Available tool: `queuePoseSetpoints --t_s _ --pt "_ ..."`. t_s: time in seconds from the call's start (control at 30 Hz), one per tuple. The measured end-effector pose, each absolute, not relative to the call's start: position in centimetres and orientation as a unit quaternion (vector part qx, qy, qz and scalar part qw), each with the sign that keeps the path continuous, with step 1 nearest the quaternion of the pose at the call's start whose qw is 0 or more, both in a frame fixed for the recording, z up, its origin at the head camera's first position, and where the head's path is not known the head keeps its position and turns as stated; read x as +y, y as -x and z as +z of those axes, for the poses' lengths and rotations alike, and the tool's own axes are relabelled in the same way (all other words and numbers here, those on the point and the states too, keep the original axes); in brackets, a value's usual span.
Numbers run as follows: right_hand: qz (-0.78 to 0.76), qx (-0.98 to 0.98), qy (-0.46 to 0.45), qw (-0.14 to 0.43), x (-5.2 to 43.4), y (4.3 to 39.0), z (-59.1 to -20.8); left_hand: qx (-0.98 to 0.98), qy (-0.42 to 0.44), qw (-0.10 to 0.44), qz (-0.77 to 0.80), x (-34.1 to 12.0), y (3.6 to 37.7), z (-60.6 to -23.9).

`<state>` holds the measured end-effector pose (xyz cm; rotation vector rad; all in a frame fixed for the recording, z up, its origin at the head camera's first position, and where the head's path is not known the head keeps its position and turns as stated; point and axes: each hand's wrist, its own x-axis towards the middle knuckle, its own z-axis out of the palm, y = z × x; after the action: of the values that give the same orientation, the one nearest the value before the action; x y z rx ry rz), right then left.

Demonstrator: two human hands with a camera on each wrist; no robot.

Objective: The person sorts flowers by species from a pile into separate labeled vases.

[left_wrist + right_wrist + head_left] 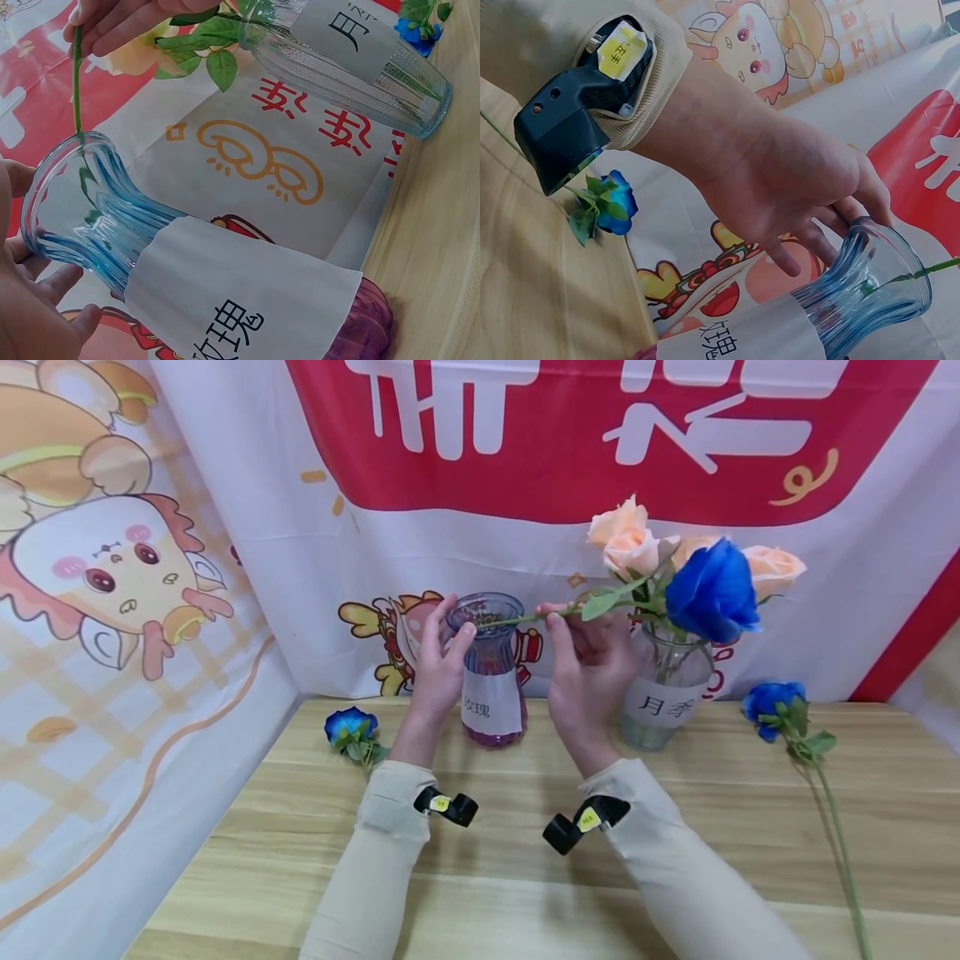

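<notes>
Backdrop: a wooden desk [525, 860] stood against cloth banners, cartoon print to the left, red and white behind.
Far left: a blue rose [350, 727] lay on the desk.
Left hand [438, 664]: its fingers curled round the neck of the purple vase [491, 672], steadying it just below the rim.
Stem [517, 619]: its tip sat at the vase mouth, the rest stretching right and nearly level.
Right hand [588, 672]: thumb and fingers pinched the stem, the blue bloom [712, 591] hanging further right.
Clear vase [667, 693]: just beside the right hand, holding peach roses [630, 539].
Far right: another blue rose [776, 702] lay on the desk.
</notes>
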<state>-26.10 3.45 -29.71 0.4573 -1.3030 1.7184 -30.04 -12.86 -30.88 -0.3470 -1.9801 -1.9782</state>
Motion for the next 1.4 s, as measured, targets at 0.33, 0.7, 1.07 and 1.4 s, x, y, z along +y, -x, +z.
queuePoseSetpoints --t_s 0.33,0.7,1.07,1.4 --pt "0.677 -0.554 -0.184 0.448 3.9 26.7 -29.4 -0.688 0.123 0.159 -0.697 -12.7 30.0 -31.0" --pt "0.651 -0.631 -0.153 0.394 2.5 28.3 -29.2 -0.687 0.124 0.159 -0.698 -12.9 30.0 -31.0" --pt "0.582 -0.740 -0.106 0.320 1.8 29.7 -27.0 -0.686 0.133 0.158 -0.698 -12.9 29.9 -31.0" --pt "0.536 -0.807 -0.064 0.240 2.1 31.1 -26.6 -0.686 0.132 0.160 -0.698 -12.8 30.2 -31.1"
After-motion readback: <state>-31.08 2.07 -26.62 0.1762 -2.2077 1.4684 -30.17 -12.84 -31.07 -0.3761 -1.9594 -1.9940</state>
